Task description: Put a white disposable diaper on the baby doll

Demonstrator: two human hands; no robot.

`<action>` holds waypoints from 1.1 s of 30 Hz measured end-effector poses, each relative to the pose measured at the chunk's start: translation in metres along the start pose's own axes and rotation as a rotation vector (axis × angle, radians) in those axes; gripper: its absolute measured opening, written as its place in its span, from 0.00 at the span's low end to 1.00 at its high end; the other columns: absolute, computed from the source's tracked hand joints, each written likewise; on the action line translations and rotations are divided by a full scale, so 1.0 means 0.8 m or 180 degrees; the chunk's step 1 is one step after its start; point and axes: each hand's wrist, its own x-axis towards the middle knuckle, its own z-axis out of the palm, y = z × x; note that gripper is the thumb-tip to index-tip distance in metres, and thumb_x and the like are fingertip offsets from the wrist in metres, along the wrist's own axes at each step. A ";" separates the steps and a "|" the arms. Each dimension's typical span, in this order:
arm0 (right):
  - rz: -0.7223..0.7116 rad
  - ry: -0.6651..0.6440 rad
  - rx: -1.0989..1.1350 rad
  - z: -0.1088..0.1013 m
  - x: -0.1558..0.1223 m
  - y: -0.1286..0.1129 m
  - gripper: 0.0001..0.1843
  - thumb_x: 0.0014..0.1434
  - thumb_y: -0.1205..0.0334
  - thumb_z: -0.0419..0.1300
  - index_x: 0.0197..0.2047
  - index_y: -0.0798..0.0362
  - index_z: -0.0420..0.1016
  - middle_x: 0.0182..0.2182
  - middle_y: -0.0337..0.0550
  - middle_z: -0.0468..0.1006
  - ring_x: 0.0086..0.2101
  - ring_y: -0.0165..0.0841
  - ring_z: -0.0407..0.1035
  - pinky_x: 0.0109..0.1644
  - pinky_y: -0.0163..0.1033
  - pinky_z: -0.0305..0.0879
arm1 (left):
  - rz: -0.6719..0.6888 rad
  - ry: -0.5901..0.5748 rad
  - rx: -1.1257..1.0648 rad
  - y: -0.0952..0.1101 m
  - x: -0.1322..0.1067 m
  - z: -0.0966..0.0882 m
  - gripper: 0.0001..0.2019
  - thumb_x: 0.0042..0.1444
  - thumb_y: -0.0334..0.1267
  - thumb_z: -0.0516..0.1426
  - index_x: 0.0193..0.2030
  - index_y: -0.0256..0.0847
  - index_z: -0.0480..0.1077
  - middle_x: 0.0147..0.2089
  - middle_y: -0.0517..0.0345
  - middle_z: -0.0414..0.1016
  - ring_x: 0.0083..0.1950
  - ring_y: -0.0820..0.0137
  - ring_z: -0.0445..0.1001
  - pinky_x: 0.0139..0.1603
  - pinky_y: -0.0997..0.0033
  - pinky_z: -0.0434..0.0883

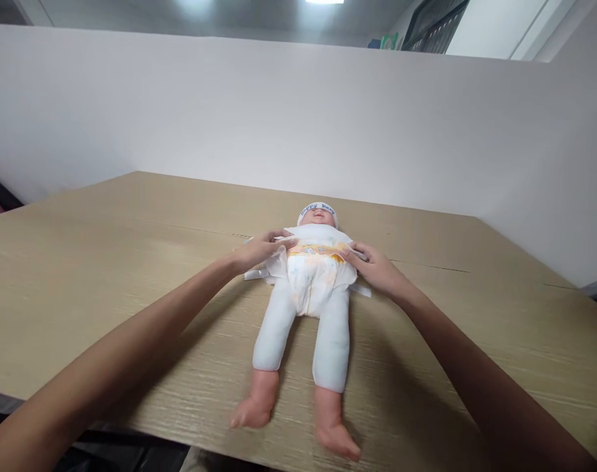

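A baby doll (pixel 298 341) with a white cloth body and pink plastic feet lies on its back, feet toward me. It wears a white headband with blue lettering. Across its hips lies a white diaper (pixel 310 278) with an orange patterned waistband; the front panel is up over the belly. My left hand (pixel 263 249) pinches the waistband's left corner, thumb on top. At the right corner my right hand (pixel 374 265) grips the same edge between thumb and fingers. White side tabs stick out loose below both hands, and the fingertips are partly hidden.
The doll rests on a light wood table (pixel 131 262) with thin seams across its top. A white partition wall (pixel 278 118) stands along the far side and the right. The table's near edge runs just beyond the doll's feet.
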 end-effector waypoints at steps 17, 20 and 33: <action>0.0221 0.0789 -0.1587 0.003 -0.083 0.079 0.22 0.65 0.34 0.63 0.36 0.44 0.70 0.28 0.40 0.77 0.31 0.42 0.74 0.35 0.43 0.60 | 0.1764 -0.0458 0.2566 0.075 0.011 0.099 0.21 0.71 0.59 0.60 0.55 0.44 0.80 0.62 0.46 0.81 0.68 0.45 0.69 0.71 0.38 0.65; 0.0431 0.0794 -0.1396 0.004 -0.080 0.077 0.24 0.62 0.33 0.65 0.33 0.44 0.68 0.25 0.38 0.75 0.30 0.42 0.71 0.36 0.43 0.59 | 0.1662 -0.0380 0.2676 0.066 0.012 0.108 0.24 0.67 0.62 0.63 0.56 0.46 0.80 0.64 0.48 0.80 0.69 0.42 0.67 0.71 0.37 0.64; 0.0181 0.0299 0.0095 -0.007 -0.038 0.002 0.23 0.66 0.38 0.58 0.30 0.46 0.65 0.24 0.32 0.63 0.27 0.32 0.57 0.35 0.40 0.56 | 0.1550 -0.0213 0.2827 0.062 0.004 0.112 0.30 0.61 0.61 0.66 0.64 0.47 0.77 0.65 0.50 0.78 0.68 0.42 0.65 0.71 0.39 0.64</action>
